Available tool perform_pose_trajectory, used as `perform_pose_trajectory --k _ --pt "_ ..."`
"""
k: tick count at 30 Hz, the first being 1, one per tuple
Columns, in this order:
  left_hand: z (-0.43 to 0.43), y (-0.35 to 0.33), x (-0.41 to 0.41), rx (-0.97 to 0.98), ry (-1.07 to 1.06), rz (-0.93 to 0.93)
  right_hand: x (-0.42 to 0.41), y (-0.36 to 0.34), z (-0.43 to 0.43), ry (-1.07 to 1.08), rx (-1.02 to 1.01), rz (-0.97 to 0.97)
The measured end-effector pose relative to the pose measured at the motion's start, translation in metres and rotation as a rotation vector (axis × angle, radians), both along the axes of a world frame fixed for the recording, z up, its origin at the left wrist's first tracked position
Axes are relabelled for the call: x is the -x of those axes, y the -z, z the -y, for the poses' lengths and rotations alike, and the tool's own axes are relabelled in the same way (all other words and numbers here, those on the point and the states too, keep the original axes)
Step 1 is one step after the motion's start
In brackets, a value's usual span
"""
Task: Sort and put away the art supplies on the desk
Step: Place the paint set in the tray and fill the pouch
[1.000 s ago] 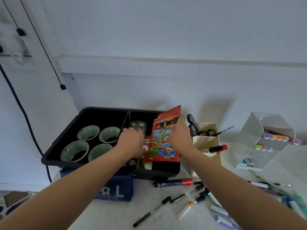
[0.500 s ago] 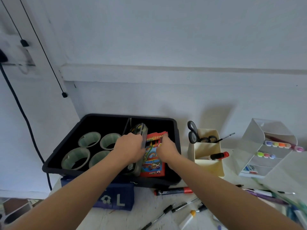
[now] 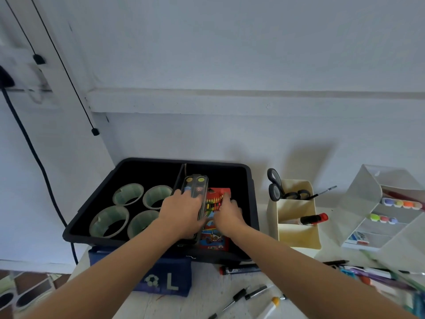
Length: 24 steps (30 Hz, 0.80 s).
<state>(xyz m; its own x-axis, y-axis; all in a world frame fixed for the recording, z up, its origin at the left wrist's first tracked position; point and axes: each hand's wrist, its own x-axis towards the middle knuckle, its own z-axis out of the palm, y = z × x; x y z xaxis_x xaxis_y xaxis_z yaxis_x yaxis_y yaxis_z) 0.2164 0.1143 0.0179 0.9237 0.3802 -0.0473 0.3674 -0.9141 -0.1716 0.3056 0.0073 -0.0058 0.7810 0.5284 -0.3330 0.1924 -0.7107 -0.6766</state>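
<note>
Though flat — glossy rectangular pencil box (image 3: 213,237)

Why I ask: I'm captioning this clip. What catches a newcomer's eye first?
Inside the black bin, the left hand grips a clear paint case and the right hand holds a red pencil box beside it. Four tape rolls sit in its left compartment; loose pens lie on the desk.

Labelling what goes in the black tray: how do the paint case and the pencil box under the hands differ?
The paint case is see-through with round colour pans; the pencil box is red printed card. The left hand holds the case, the right hand the box. Both sit in the right compartment of the black tray.
</note>
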Motion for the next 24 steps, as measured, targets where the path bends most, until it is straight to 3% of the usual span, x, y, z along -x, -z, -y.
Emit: perform_pose_trajectory --k 5,12,24 --pt "0.004 0.004 0.003 -0.022 0.028 0.095 -0.007 0.006 0.004 0.045 -0.084 -0.047" --pt "-0.002 0.003 0.002 -0.069 0.078 0.082 -0.005 0.008 0.003 0.019 -0.23 0.093" --pt "-0.006 0.0 0.013 -0.021 0.056 -0.031 0.001 0.006 0.009 -0.071 0.022 0.202"
